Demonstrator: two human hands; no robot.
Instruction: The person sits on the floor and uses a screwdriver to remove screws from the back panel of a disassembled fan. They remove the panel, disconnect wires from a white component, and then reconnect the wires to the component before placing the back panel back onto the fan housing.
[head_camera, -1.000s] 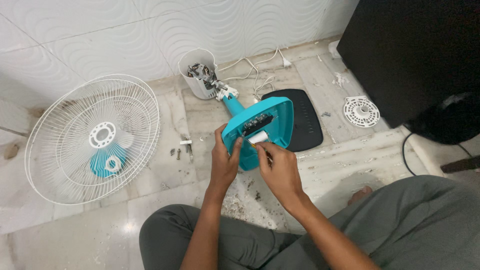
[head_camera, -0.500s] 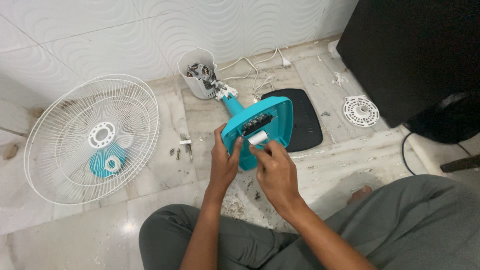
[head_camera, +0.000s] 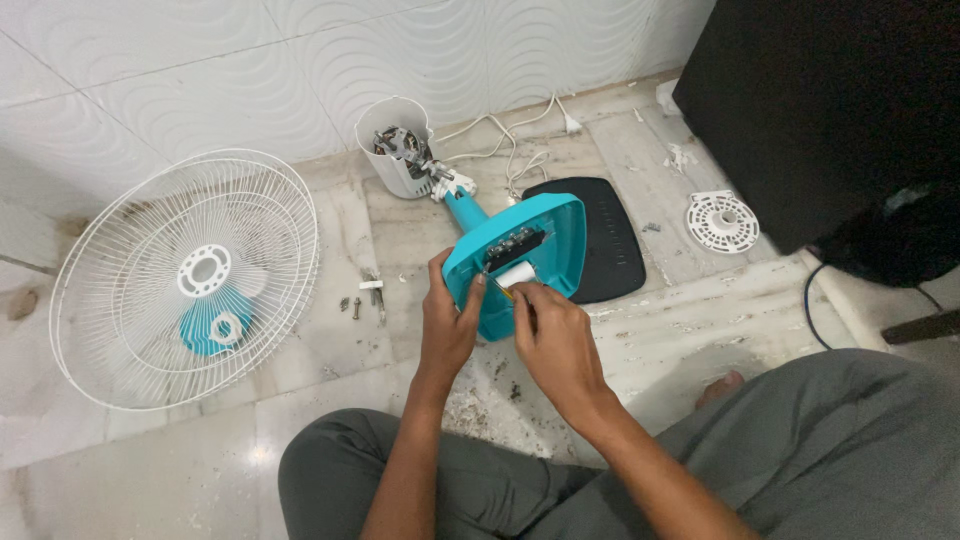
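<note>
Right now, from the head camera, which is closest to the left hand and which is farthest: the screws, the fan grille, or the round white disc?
From the left hand:
1. Screws, on the floor just to its left.
2. Fan grille, farther left, flat on the floor.
3. Round white disc, far right, by the black cabinet.

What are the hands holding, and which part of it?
The left hand grips the teal fan base by its near edge; the right hand pinches something small inside it, unclear what.

The right hand has slid lower, fingertips now under the white part.
</note>
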